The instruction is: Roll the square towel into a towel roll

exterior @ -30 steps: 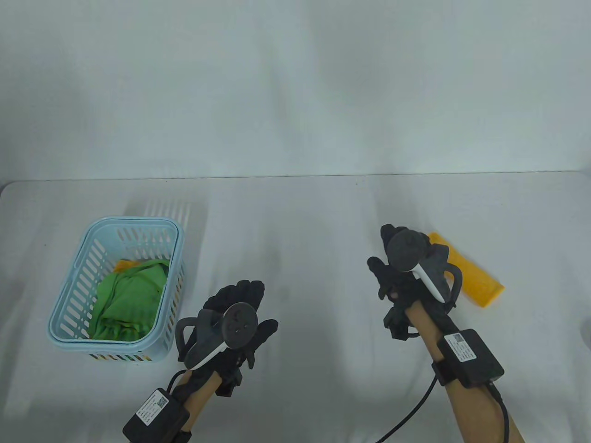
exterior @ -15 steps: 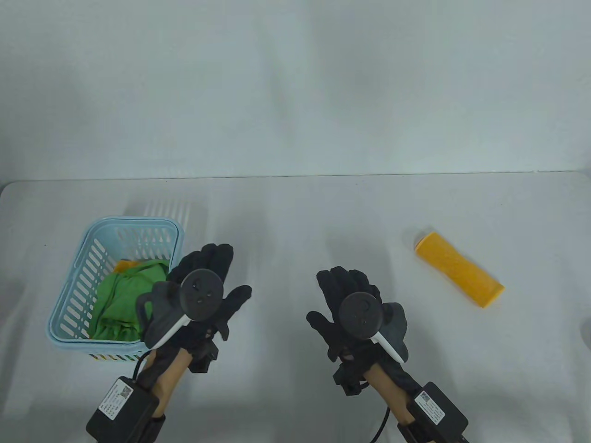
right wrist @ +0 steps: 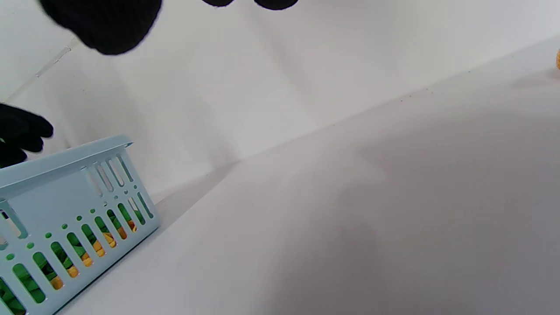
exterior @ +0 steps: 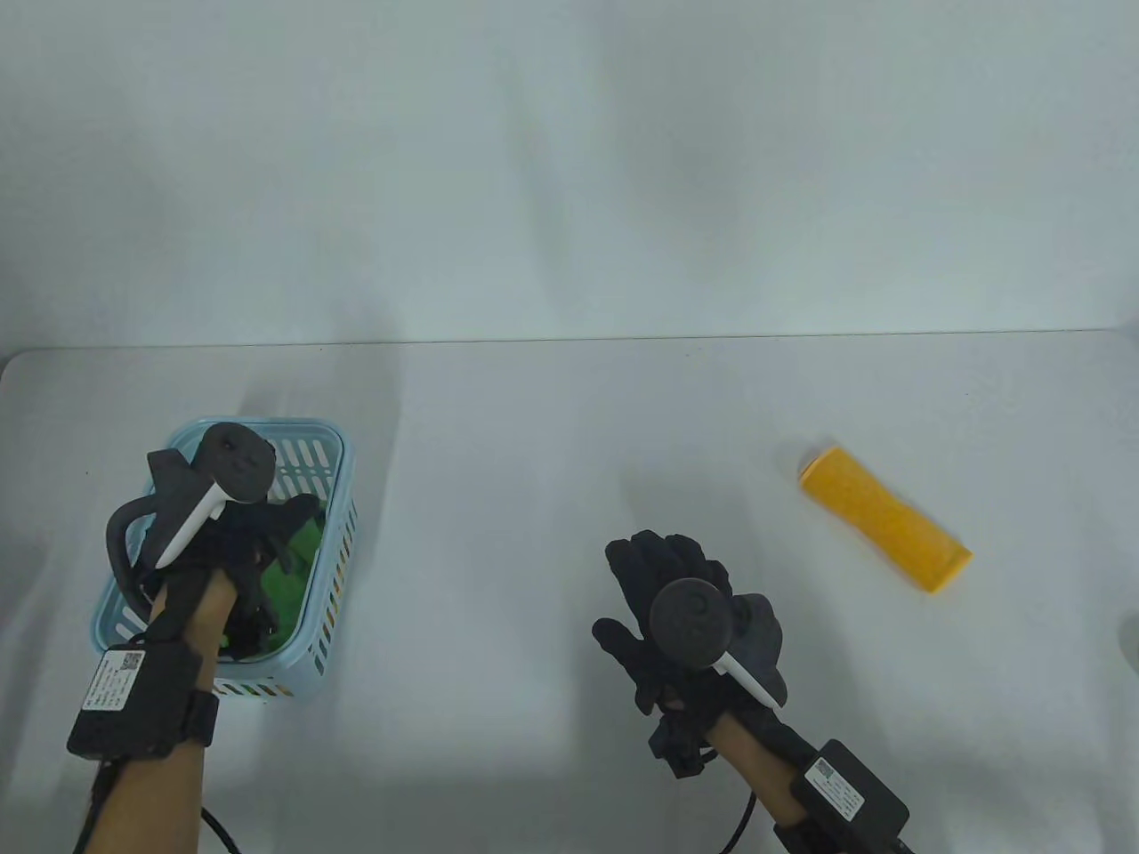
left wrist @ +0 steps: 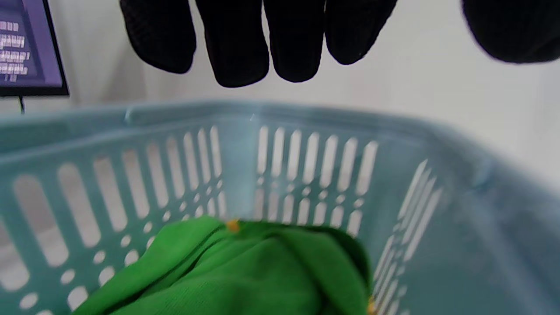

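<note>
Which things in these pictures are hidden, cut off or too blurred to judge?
- Table view: the left hand and its tracker cover most of the green towel in the basket; no grip is visible.
- Left wrist view: fingertips hang above the towel; contact unclear, image blurred.
- Right wrist view: the orange towel roll is cut off by the right edge.
- Orange cloth under the green towel shows only through slots.

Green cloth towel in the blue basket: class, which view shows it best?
The left wrist view: the green cloth towel fills it unobstructed. The table view shows scraps behind the left hand; the right wrist view, slivers through slots.
</note>
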The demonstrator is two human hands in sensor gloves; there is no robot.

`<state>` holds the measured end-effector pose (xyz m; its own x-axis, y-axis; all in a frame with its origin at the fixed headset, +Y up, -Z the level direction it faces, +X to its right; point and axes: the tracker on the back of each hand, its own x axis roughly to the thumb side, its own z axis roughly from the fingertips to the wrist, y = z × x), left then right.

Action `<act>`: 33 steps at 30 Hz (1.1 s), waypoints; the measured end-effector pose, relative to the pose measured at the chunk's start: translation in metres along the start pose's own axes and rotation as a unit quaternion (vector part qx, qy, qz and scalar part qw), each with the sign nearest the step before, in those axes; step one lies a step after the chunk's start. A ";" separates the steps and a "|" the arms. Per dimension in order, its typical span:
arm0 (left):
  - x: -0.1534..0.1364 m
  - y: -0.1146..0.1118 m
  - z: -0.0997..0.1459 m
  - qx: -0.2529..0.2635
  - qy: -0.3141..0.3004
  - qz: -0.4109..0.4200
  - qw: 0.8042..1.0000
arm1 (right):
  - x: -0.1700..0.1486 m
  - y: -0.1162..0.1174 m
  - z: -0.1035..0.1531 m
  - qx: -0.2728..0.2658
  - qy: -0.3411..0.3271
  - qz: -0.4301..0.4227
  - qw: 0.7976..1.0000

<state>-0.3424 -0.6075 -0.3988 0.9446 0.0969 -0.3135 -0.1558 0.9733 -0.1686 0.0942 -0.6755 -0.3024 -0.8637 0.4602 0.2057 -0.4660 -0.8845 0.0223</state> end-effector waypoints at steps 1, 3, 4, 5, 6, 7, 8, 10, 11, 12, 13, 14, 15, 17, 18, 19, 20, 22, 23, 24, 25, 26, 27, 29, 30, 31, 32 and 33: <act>-0.003 -0.004 -0.006 -0.012 0.008 0.003 1.000 | 0.000 0.000 0.000 0.001 0.001 -0.001 1.000; -0.009 -0.017 -0.023 -0.049 0.036 0.001 0.998 | -0.002 0.000 0.000 0.003 0.004 -0.005 1.000; -0.011 -0.022 -0.028 -0.059 0.042 -0.001 0.997 | -0.003 0.000 0.000 0.004 0.004 -0.005 1.000; -0.013 -0.030 -0.034 -0.070 0.052 -0.006 0.996 | -0.003 0.000 0.001 0.005 0.006 -0.005 1.000; -0.014 -0.037 -0.039 -0.082 0.059 -0.016 0.995 | -0.004 0.000 0.000 0.005 0.007 -0.006 1.000; -0.014 -0.042 -0.042 -0.090 0.063 -0.027 0.994 | -0.004 0.001 0.000 0.007 0.008 -0.007 1.000; -0.015 -0.049 -0.045 -0.100 0.068 -0.044 0.992 | -0.005 0.001 0.000 0.008 0.008 -0.007 1.000; -0.015 -0.061 -0.050 -0.109 0.073 -0.075 0.989 | -0.005 0.001 0.000 0.011 0.008 -0.007 1.000; -0.015 -0.067 -0.052 -0.114 0.074 -0.089 0.987 | -0.005 0.001 0.000 0.012 0.008 -0.007 1.000; -0.015 -0.071 -0.053 -0.118 0.077 -0.097 0.985 | -0.004 0.001 0.000 0.012 0.008 -0.007 1.000; -0.015 -0.075 -0.054 -0.122 0.078 -0.104 0.984 | -0.004 0.001 0.000 0.013 0.007 -0.007 1.000; -0.014 -0.079 -0.055 -0.126 0.077 -0.111 0.983 | -0.004 0.002 0.000 0.013 0.007 -0.007 1.000; -0.014 -0.083 -0.056 -0.131 0.076 -0.119 0.981 | -0.004 0.002 0.000 0.014 0.008 -0.007 1.000; -0.012 -0.088 -0.057 -0.133 0.072 -0.126 0.980 | -0.004 0.002 0.000 0.015 0.009 -0.009 1.000; -0.012 -0.090 -0.057 -0.134 0.071 -0.128 0.980 | -0.004 0.002 0.000 0.014 0.009 -0.009 1.000; -0.011 -0.093 -0.057 -0.137 0.070 -0.132 0.979 | -0.004 0.002 0.000 0.014 0.009 -0.008 1.000; -0.010 -0.094 -0.058 -0.138 0.070 -0.140 0.978 | -0.004 0.002 0.000 0.014 0.010 -0.009 1.000; -0.007 -0.094 -0.058 -0.127 0.067 -0.158 0.977 | -0.005 0.003 0.000 0.016 0.011 -0.009 1.000; -0.006 -0.094 -0.058 -0.119 0.066 -0.166 0.977 | -0.005 0.002 0.000 0.017 0.011 -0.010 1.000; -0.005 -0.094 -0.058 -0.115 0.064 -0.170 0.977 | -0.005 0.002 -0.001 0.018 0.012 -0.011 1.000; -0.004 -0.094 -0.058 -0.113 0.064 -0.175 0.976 | -0.005 0.003 -0.001 0.018 0.013 -0.011 1.000; -0.003 -0.092 -0.059 -0.105 0.064 -0.178 0.976 | -0.006 0.003 -0.001 0.018 0.015 -0.012 1.000; -0.003 -0.091 -0.059 -0.095 0.066 -0.180 0.977 | -0.006 0.003 -0.001 0.019 0.016 -0.012 1.000; -0.004 -0.090 -0.059 -0.090 0.065 -0.177 0.978 | -0.007 0.003 -0.002 0.020 0.019 -0.014 1.000; -0.005 -0.089 -0.059 -0.087 0.067 -0.171 0.979 | -0.007 0.003 -0.002 0.020 0.020 -0.017 0.999; -0.005 -0.087 -0.058 -0.080 0.068 -0.163 0.981 | -0.007 0.003 -0.003 0.020 0.021 -0.018 0.999; -0.006 -0.085 -0.058 -0.073 0.071 -0.154 0.983 | -0.007 0.003 -0.003 0.020 0.022 -0.020 0.999; -0.007 -0.083 -0.057 -0.068 0.072 -0.149 0.984 | -0.008 0.002 -0.003 0.019 0.023 -0.021 0.999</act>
<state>-0.3526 -0.7010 -0.4360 0.9046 -0.2285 -0.3598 0.0753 0.9166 -0.3927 0.0993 -0.6810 -0.3073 -0.8521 0.4989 0.1583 -0.4947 -0.8664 0.0677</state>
